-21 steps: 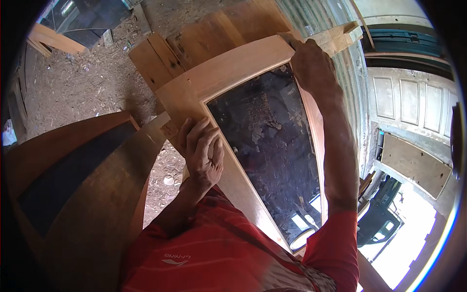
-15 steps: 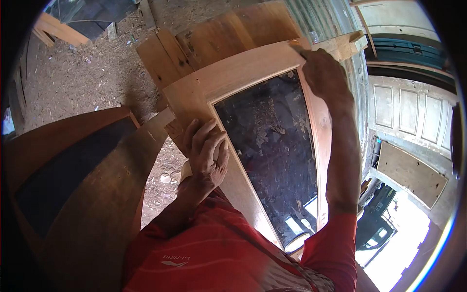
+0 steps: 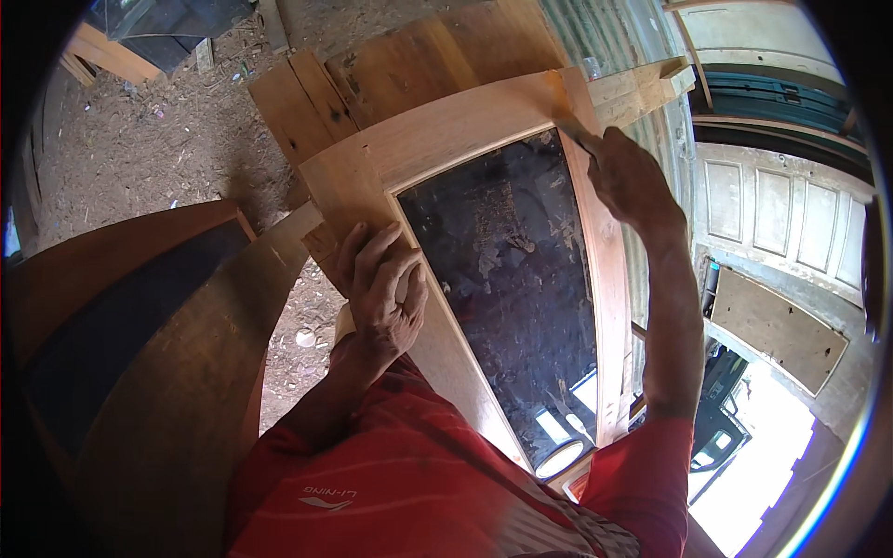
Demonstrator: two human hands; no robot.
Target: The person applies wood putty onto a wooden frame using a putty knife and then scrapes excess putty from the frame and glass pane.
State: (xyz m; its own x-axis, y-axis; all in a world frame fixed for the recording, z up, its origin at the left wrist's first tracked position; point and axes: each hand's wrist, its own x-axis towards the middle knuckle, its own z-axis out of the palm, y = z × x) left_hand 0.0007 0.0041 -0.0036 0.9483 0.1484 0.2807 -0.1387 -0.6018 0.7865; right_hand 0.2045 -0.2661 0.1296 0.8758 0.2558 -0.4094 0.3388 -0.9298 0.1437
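Head view: looking down on a pale wooden frame (image 3: 446,149) with a dark glass pane (image 3: 507,279) set in it, lying across rough planks (image 3: 372,74) that serve as a worktop, over a floor strewn with wood shavings (image 3: 149,139).
Step in hand: by the look of it, working the inner edge of the frame at its far right corner, where rail meets side.
Right hand (image 3: 628,177): closed in a fist round a slim tool (image 3: 572,130), only its tip showing; what kind of tool I cannot tell. The tip sits at the corner, on the wood just beside the glass.
Left hand (image 3: 381,284): flat, fingers spread and slightly curled, pressing on the near left side of the frame; it grips nothing, only steadies.
Where the frame lies: between the two arms, stretching from the person's red shirt (image 3: 419,474) away to the planks; the left hand on its left side, the right hand at its far right corner, well apart.
Next move calls for: I'd judge, a steady hold-down from the left hand and a short, controlled stroke along the edge, keeping the tip off the glass.
Nearby: a darker curved wooden piece (image 3: 158,372) on the left, panelled doors (image 3: 781,214) on the right.
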